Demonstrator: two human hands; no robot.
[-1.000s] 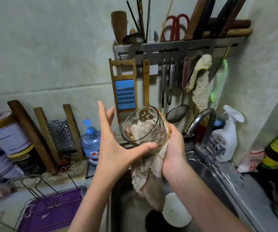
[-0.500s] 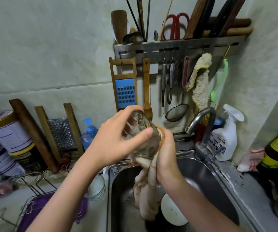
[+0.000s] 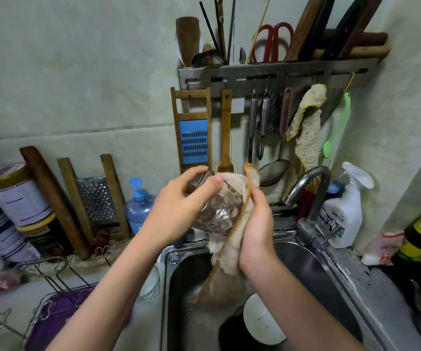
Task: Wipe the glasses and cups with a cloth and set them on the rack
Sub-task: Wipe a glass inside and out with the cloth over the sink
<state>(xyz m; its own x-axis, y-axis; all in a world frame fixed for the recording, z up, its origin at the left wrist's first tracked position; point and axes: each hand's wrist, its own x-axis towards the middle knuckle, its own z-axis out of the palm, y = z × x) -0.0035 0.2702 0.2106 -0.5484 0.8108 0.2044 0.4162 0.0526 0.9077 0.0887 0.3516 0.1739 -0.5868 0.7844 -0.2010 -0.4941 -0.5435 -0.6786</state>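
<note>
Above the sink I hold a clear patterned glass (image 3: 221,211), tilted on its side. My left hand (image 3: 179,211) grips it from the left, thumb and fingers curled round its upper end. My right hand (image 3: 257,224) holds a pale cloth (image 3: 227,259) with an orange edge against the right side of the glass; the cloth wraps its far end and hangs down into the sink. The wire rack (image 3: 50,277) over a purple tray (image 3: 60,317) stands at the lower left. Another clear glass (image 3: 151,285) sits on the counter beside the sink, partly hidden by my left forearm.
The steel sink (image 3: 303,264) holds a white dish (image 3: 262,320) and a dark item. A tap (image 3: 310,193) and a spray bottle (image 3: 343,211) stand right of my hands. Tins, graters and a small blue bottle (image 3: 138,206) line the left wall. Utensils hang above.
My left hand went from open beside the glass to gripping it. The glass turned from mouth-towards-me onto its side, and the cloth shifted from inside it to around its right side.
</note>
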